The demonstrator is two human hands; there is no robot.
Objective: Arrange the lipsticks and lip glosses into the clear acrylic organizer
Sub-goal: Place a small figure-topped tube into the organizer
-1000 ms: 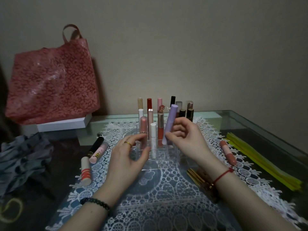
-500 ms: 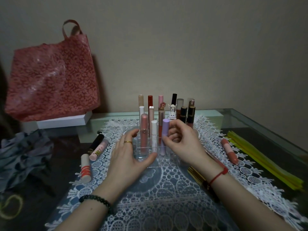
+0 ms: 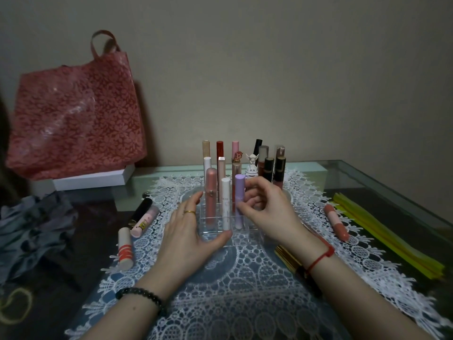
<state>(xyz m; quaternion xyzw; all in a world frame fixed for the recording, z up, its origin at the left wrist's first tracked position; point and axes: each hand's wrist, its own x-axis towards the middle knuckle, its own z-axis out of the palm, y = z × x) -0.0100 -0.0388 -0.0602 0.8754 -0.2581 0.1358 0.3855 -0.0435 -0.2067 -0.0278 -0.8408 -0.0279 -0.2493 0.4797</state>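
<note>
The clear acrylic organizer stands on a lace mat, with several lipsticks and glosses upright in its rows. My left hand holds its front-left corner, thumb along the front wall. A purple tube stands in the front row beside a white tube and a pink one. My right hand pinches the purple tube from the right. Loose tubes lie on the left: a black one, a pink one and a red-striped one. A coral tube lies on the right.
A gold lipstick lies under my right wrist. Yellow strips run along the glass table's right edge. A red bag on a white box stands at the back left, with grey cloth in front of it.
My right hand lowered the tilted purple tube into a front-row slot, where it now stands upright. My left hand stayed on the organizer.
</note>
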